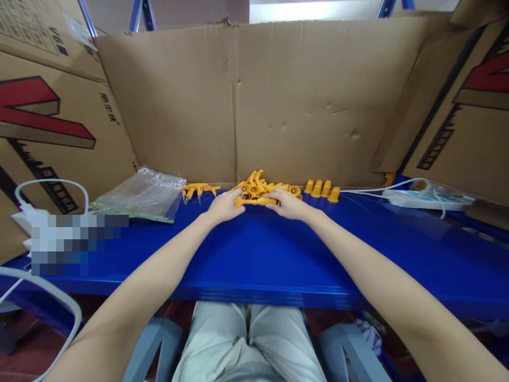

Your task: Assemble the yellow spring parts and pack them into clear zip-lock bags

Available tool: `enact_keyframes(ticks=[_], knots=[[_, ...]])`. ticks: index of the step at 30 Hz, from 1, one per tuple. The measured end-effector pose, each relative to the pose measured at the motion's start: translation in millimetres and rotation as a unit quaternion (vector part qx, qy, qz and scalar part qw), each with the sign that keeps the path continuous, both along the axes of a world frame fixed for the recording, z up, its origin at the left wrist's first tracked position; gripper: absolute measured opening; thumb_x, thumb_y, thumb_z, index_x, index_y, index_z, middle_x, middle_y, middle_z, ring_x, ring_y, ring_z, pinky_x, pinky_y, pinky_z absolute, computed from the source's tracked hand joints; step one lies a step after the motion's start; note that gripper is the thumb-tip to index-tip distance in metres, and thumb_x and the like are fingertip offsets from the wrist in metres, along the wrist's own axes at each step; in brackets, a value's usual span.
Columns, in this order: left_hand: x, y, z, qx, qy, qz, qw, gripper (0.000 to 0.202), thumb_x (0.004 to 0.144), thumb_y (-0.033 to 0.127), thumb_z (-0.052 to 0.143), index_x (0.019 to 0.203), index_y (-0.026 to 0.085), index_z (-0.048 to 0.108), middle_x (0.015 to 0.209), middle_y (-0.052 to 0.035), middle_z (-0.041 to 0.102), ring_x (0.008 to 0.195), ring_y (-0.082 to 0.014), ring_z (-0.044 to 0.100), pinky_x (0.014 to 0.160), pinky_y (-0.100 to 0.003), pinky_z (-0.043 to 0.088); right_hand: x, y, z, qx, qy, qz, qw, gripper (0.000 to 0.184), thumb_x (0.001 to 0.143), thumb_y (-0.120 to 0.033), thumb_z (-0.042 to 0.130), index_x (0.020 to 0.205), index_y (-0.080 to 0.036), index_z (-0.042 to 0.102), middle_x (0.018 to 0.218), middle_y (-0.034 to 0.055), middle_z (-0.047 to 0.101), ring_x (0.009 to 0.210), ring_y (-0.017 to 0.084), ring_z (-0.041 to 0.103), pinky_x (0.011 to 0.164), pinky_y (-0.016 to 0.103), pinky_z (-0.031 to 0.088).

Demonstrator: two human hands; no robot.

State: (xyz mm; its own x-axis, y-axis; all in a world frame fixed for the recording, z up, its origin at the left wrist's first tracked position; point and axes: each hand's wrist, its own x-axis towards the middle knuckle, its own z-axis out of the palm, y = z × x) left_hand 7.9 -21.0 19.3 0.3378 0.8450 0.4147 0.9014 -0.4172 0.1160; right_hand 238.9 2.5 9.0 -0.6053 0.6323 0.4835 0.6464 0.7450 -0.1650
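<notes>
Fig.: L hand [225, 206] & R hand [288, 204], fingers closed on opposite ends of one yellow plastic handle [256, 201], low over blue table [254, 254], just in front of pile of yellow parts [264, 187]. Progress, est.: few finished corkscrews [199, 189] lie at left, four yellow caps [322, 189] at right; most of pile looks unworked.

No legible text on cardboard boxes [59, 106]

This looks like a warehouse assembly station: a blue bench [254, 265] walled in by flattened cartons [302, 101], rack posts [139, 13] along the frame's top, yellow parts [262, 188] heaped at centre, and a power strip [417, 199] at right.
</notes>
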Motion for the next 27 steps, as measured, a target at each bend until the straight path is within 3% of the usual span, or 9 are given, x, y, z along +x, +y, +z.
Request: enact_keyframes(ticks=[7, 11, 15, 20, 24, 27], knots=[[-1, 3, -1.0, -0.011, 0.020, 0.013, 1.000, 0.031, 0.070, 0.035, 0.053, 0.097, 0.023, 0.063, 0.089, -0.0052, 0.067, 0.083, -0.0232, 0.063, 0.070, -0.030, 0.045, -2, 1, 0.3, -0.041, 0.030, 0.007, 0.999, 0.036, 0.081, -0.025, 0.058, 0.116, -0.017, 0.061, 0.107, 0.0120, 0.062, 0.099, 0.023, 0.058, 0.092, 0.042, 0.043], [-3, 3, 0.8, -0.018, 0.016, 0.023, 0.999, 0.031, 0.068, 0.036, 0.054, 0.095, 0.024, 0.064, 0.087, -0.0052, 0.067, 0.080, -0.0233, 0.062, 0.067, -0.030, 0.044, 3, 5, -1.2, -0.126, 0.090, 0.019, 0.988, 0.052, 0.073, -0.026, 0.067, 0.123, -0.019, 0.054, 0.118, 0.0114, 0.058, 0.094, 0.021, 0.061, 0.087, 0.041, 0.048], [-5, 3, 2.4, -0.014, 0.014, 0.015, 1.000, 0.030, 0.068, 0.035, 0.054, 0.094, 0.023, 0.064, 0.084, -0.0050, 0.067, 0.078, -0.0224, 0.061, 0.065, -0.029, 0.043, 9, 6, -0.8, -0.249, 0.188, 0.035, 0.949, 0.057, 0.069, -0.025, 0.072, 0.121, -0.017, 0.050, 0.111, 0.0094, 0.060, 0.080, 0.015, 0.064, 0.081, 0.036, 0.052], [-5, 0, 4.3, 0.001, -0.006, -0.007, 1.000, 0.030, 0.069, 0.032, 0.053, 0.095, 0.022, 0.064, 0.082, -0.0038, 0.067, 0.075, -0.0198, 0.061, 0.065, -0.027, 0.043, 5, -6, 9.8, -0.384, 0.259, 0.027, 0.886, 0.034, 0.078, -0.039, 0.064, 0.101, -0.016, 0.053, 0.077, 0.0047, 0.066, 0.066, 0.015, 0.067, 0.070, 0.030, 0.056], [-5, -1, 4.6, 0.010, -0.022, -0.008, 1.000, 0.031, 0.070, 0.032, 0.053, 0.097, 0.021, 0.064, 0.078, -0.0037, 0.066, 0.073, -0.0195, 0.060, 0.063, -0.027, 0.041, -1, -15, 16.2, -0.420, 0.283, -0.005, 0.862, 0.027, 0.087, -0.042, 0.052, 0.085, -0.015, 0.051, 0.068, 0.0059, 0.066, 0.056, 0.013, 0.066, 0.055, 0.023, 0.054], [-5, 1, 4.1, 0.007, -0.025, -0.007, 1.000, 0.030, 0.069, 0.032, 0.053, 0.095, 0.021, 0.064, 0.077, -0.0034, 0.065, 0.071, -0.0193, 0.060, 0.061, -0.026, 0.040, -2, -17, 16.7, -0.430, 0.287, -0.013, 0.856, 0.025, 0.089, -0.040, 0.051, 0.088, -0.015, 0.050, 0.068, 0.0061, 0.067, 0.055, 0.013, 0.065, 0.050, 0.020, 0.052]])
